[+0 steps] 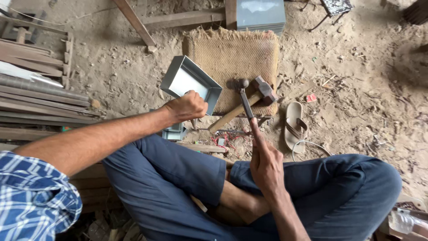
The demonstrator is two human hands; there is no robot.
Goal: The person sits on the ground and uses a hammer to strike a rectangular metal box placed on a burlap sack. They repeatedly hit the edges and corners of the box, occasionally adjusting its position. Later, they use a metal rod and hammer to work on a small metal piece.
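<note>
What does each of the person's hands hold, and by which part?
Left hand grips the grey sheet-metal tray by its near rim. Right hand holds a small dark metal hammer by its handle's lower end.

The tray [191, 84] near edge is hidden by the left hand [186, 106]; the tool [244, 100] grip is covered by the right hand [265, 164]

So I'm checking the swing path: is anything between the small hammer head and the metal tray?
Nothing visible. The right hand holds the small hammer up beside the metal tray, gripped by the left hand. The big wooden-handled mallet lies behind on the burlap mat, not between them.
</note>
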